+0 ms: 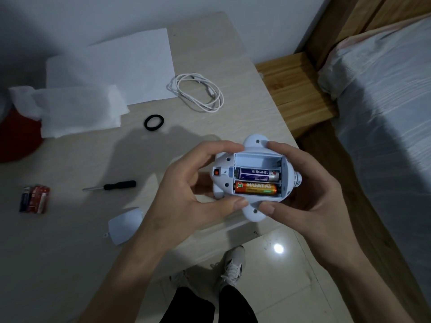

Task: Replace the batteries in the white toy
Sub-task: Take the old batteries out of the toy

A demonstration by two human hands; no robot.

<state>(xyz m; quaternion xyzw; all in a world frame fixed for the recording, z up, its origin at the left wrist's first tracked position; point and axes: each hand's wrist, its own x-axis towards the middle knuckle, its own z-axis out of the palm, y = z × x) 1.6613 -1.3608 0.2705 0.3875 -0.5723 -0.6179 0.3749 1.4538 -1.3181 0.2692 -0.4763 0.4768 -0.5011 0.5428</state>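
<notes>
Over the pale counter (70,264) I hold the white toy (253,174) in both hands (186,197) (312,197), each grip pinching its sides; two batteries (256,181) sit inside, the screwdriver (112,185) well left of it.

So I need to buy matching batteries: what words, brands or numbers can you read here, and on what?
"HUATAI": on the orange battery in the white toy, held by the left hand and right hand.
Chinese characters, white on the blue battery: too blurred to read surely.
Small print on both: unreadable.
Loose batteries on the table: print too blurred.
</notes>
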